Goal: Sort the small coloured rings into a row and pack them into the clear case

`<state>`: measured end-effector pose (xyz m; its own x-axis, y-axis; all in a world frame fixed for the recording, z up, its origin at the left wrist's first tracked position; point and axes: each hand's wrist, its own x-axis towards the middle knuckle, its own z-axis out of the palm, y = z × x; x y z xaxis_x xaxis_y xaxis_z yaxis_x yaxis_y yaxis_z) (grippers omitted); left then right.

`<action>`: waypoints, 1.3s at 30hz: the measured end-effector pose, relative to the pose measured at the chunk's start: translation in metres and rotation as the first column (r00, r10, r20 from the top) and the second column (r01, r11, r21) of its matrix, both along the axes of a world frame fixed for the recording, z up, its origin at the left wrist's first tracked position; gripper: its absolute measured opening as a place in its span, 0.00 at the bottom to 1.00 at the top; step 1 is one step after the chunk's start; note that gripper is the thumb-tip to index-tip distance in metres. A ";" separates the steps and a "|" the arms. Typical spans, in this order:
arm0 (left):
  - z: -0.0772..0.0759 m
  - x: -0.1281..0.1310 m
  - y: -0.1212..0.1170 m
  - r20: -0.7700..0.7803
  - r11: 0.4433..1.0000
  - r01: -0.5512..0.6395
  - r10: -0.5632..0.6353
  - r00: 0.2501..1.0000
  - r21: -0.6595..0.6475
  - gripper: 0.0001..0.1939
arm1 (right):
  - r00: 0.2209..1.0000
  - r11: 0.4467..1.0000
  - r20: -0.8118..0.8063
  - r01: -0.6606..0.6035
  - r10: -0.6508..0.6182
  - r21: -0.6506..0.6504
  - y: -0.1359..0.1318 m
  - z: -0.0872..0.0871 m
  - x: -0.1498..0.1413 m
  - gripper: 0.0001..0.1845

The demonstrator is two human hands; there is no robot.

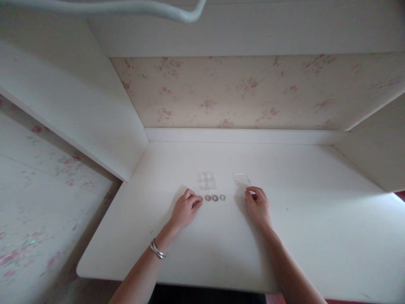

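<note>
In the head view my left hand [186, 207] lies at the left end of a row of small round rings. Its thumb and index finger pinch the leftmost greenish ring [201, 198], which they partly cover. Beside it in the row are a reddish ring [208, 198], a greyish ring [215, 197] and a pale green ring [222, 197]. My right hand [258, 207] is closed at the lower right corner of a clear flat plastic piece [241, 178]; what its fingertips hold is too small to make out. A clear square tray with grid lines [206, 180] lies behind the row.
Everything rests on a white desk [202, 253]. A white side panel [79, 93] rises at the left, and floral wallpaper [237, 93] covers the back. A pale curved bar [142, 7] crosses the top left. A silver bracelet [157, 249] circles my left wrist.
</note>
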<state>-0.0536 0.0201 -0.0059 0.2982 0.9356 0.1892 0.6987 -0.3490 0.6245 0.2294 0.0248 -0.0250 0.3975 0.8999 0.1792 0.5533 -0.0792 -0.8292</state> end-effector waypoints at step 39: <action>0.001 0.002 0.000 -0.049 0.999 -0.028 0.030 0.998 0.036 0.10 | 1.000 1.000 0.028 -0.002 0.002 -0.008 -0.001 0.002 -0.002 0.15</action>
<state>-0.0512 0.0199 -0.0049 0.2804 0.9371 0.2081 0.7385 -0.3491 0.5769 0.2276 0.0243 -0.0227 0.3907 0.9022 0.1829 0.5761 -0.0846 -0.8130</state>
